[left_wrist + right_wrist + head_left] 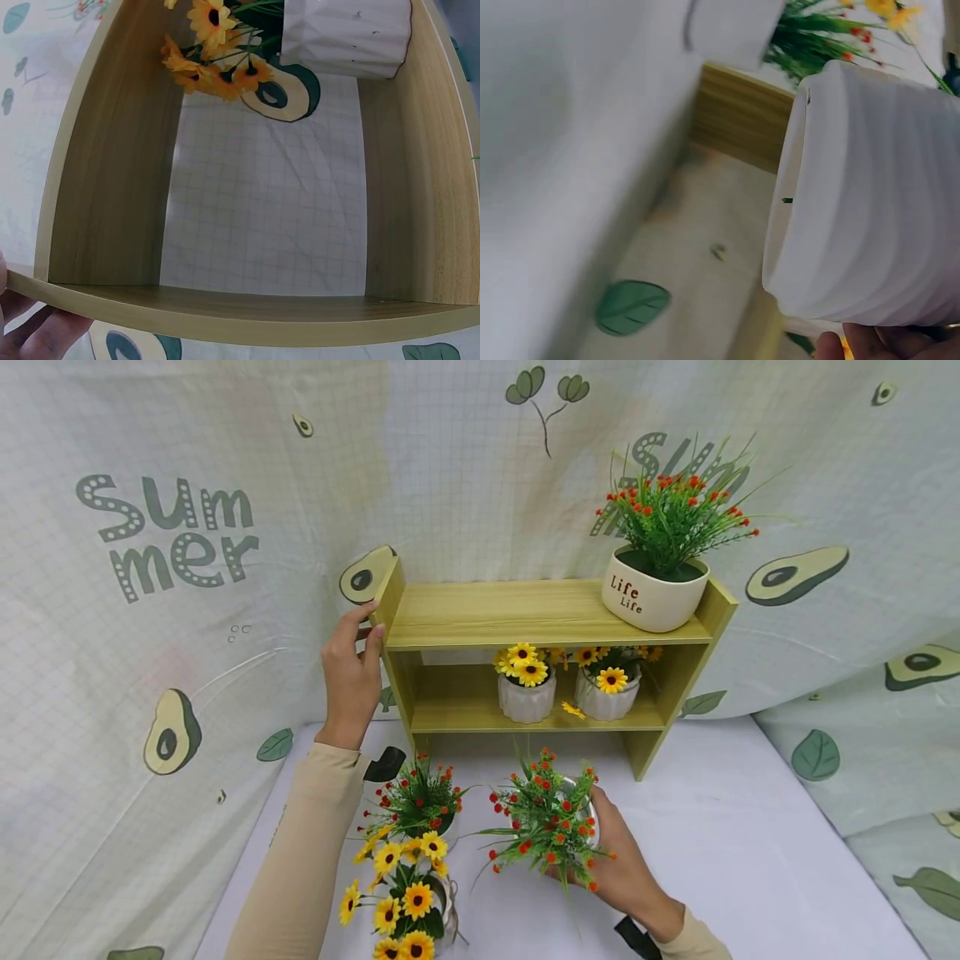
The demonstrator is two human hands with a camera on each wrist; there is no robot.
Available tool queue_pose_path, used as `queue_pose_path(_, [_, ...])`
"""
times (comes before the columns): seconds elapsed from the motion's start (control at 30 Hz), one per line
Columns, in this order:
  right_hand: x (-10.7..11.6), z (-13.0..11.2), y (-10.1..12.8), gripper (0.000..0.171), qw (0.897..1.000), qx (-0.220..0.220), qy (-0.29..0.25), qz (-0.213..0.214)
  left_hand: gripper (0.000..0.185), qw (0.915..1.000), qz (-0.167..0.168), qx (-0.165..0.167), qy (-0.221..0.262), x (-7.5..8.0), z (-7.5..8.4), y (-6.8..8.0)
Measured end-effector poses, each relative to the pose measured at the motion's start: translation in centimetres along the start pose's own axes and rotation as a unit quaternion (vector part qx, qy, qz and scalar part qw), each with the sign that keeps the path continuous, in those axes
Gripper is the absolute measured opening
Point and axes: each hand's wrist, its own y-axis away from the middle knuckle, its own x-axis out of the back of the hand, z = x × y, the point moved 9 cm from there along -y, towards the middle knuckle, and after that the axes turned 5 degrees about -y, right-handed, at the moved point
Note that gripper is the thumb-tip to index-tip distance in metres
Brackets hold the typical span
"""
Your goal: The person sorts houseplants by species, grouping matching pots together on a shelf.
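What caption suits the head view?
Left hand steadies the wooden shelf; right hand holds a red-flowered pot before it.

This looks like a staged tabletop set rather than a lived-in room. A printed cloth backdrop (187,610) with avocados, leaves and the word "Summer" hangs behind and drapes around the sides, closing off any view of walls. A white-covered surface (750,860) carries a small wooden shelf unit (540,614), and artificial potted flowers are arranged on it, among them a white pot marked "Life" (652,597).
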Motion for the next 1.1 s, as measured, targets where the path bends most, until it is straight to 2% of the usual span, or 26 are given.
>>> queue_pose_path(0.2, [2.1, -4.1, -0.5, 0.102, 0.997, 0.077, -0.003, 0.011, 0.035, 1.0, 0.003, 0.002, -0.001, 0.0, 0.0, 0.0])
queue_pose_path(0.43, [4.3, -7.6, -1.7, 0.097, 0.992, 0.113, -0.049, 0.007, 0.035, 0.9999, 0.002, -0.001, -0.01, 0.1, 0.0, 0.0])
queue_pose_path(0.6, [5.9, -10.3, -3.7, 0.091, 0.981, 0.18, -0.074, 0.018, 0.035, 0.9999, 0.005, 0.001, -0.011, 0.1, 0.0, 0.0])
queue_pose_path(0.7, [6.7, -12.1, -5.0, 0.08, 0.975, 0.215, -0.05, 0.04, 0.034, 0.9999, 0.008, 0.0, -0.009, 0.1, 0.0, 0.0])
queue_pose_path(0.77, [7.2, -13.3, -5.9, 0.079, 0.969, 0.239, -0.02, 0.058, 0.034, 0.9999, 0.009, 0.0, -0.007, 0.1, 0.1, 0.0])
queue_pose_path(0.83, [7.5, -14.6, -6.9, 0.072, 0.964, 0.257, -0.027, 0.064, 0.034, 0.9999, 0.01, -0.001, -0.006, 0.1, 0.0, 0.0])
queue_pose_path(0.93, [7.8, -15.9, -8.6, 0.085, 0.964, 0.255, -0.015, 0.074, 0.034, 0.9999, 0.01, -0.001, -0.007, 0.2, 0.1, 0.0])
queue_pose_path(1.0, [8.1, -16.3, -9.7, 0.093, 0.969, 0.232, -0.013, 0.085, 0.034, 0.9999, 0.01, -0.003, -0.007, 0.2, 0.1, 0.0])
queue_pose_path(1.07, [8.4, -16.6, -10.8, 0.105, 0.973, 0.202, 0.016, 0.109, 0.034, 0.9999, 0.008, -0.004, -0.007, 0.1, 0.1, 0.0])
queue_pose_path(1.1, [8.5, -16.8, -11.3, 0.106, 0.974, 0.19, 0.018, 0.119, 0.034, 0.9999, 0.007, -0.005, -0.007, 0.1, 0.1, 0.0])
